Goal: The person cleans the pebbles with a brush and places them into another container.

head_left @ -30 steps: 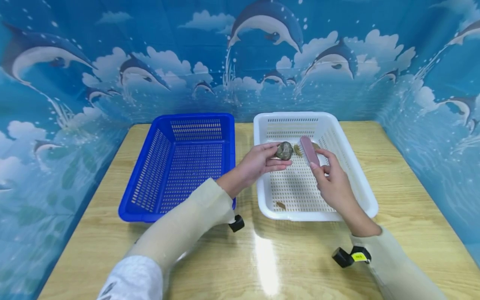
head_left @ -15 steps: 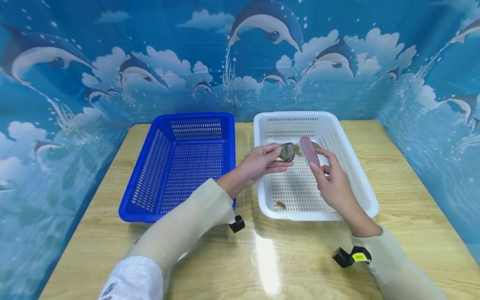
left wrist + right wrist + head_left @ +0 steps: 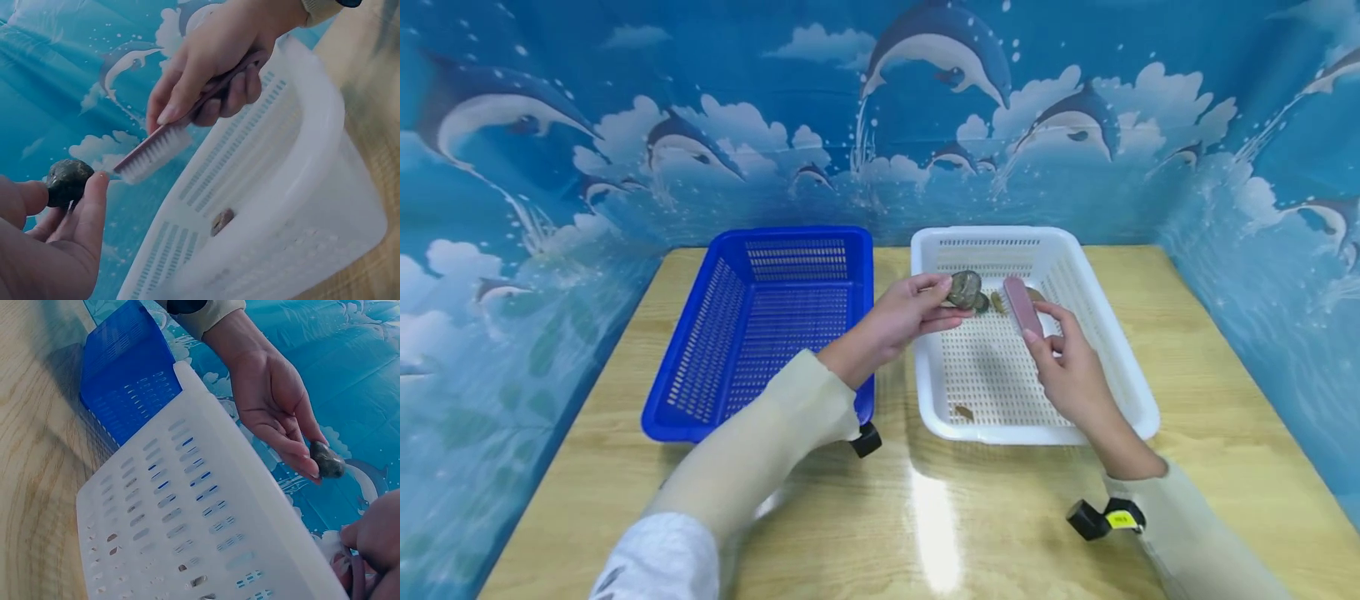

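In the head view my left hand (image 3: 904, 315) pinches a dark grey-green stone (image 3: 964, 289) between thumb and fingers, above the left side of the white basket (image 3: 923, 392). My right hand (image 3: 1069, 367) grips a pink brush (image 3: 1022, 307) with white bristles, its bristle side turned left. A gap separates the bristles from the stone. In the left wrist view the brush bristles (image 3: 156, 153) are just right of the left fingertips and the stone (image 3: 67, 181). The right wrist view shows the stone (image 3: 326, 460) at the left fingertips; the brush is mostly cut off there.
A blue basket (image 3: 658, 400) stands to the left of the white one on the wooden table (image 3: 1000, 517). Inside the white basket lie a small dark green piece (image 3: 981, 302), a ridged brownish piece (image 3: 997, 303) and a brown piece (image 3: 963, 412). A dolphin-print sheet (image 3: 880, 200) surrounds the table.
My left hand has drawn slightly left and up with the stone, away from the brush, and the stone has turned. The dark green piece now shows beside it. My right hand has hardly moved.
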The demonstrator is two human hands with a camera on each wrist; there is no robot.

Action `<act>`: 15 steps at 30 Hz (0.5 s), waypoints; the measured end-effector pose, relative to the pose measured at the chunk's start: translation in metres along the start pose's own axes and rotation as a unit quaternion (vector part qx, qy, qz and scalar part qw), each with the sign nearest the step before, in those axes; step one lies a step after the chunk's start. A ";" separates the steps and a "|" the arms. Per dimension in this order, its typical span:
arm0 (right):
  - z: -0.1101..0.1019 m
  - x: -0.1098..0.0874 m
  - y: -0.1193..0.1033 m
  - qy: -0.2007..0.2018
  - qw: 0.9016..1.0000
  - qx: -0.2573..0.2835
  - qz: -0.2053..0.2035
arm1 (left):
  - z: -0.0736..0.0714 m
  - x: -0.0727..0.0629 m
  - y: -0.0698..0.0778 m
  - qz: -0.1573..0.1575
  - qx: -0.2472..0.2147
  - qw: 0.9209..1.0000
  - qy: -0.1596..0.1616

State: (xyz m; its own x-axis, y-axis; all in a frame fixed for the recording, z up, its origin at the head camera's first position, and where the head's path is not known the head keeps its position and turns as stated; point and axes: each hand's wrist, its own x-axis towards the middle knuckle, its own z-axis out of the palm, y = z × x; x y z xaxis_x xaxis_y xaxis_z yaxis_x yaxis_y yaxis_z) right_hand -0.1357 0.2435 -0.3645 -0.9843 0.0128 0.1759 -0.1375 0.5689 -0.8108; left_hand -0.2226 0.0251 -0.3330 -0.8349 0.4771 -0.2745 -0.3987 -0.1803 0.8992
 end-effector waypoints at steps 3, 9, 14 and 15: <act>0.002 -0.004 0.003 -0.005 1.000 -0.003 0.011 | -0.012 -0.003 0.003 0.000 -0.001 1.000 0.007; 0.007 -0.006 0.005 -0.006 1.000 -0.004 0.011 | -0.047 -0.005 0.010 0.010 0.026 0.999 0.036; 0.009 0.000 0.001 -0.009 1.000 -0.008 -0.006 | -0.072 -0.011 0.026 0.008 0.051 0.997 0.062; 0.009 0.001 0.000 -0.009 1.000 -0.010 -0.010 | -0.077 -0.012 0.029 0.008 0.055 0.996 0.066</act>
State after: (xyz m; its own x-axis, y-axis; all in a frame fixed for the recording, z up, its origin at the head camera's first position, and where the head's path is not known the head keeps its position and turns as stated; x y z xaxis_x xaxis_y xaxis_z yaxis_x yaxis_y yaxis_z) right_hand -0.1374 0.2356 -0.3693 -0.9833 -0.0123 0.1817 -0.1544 0.5851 -0.7961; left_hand -0.2536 -0.0524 -0.3298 -0.8862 0.3563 -0.2961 -0.3474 -0.0884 0.9335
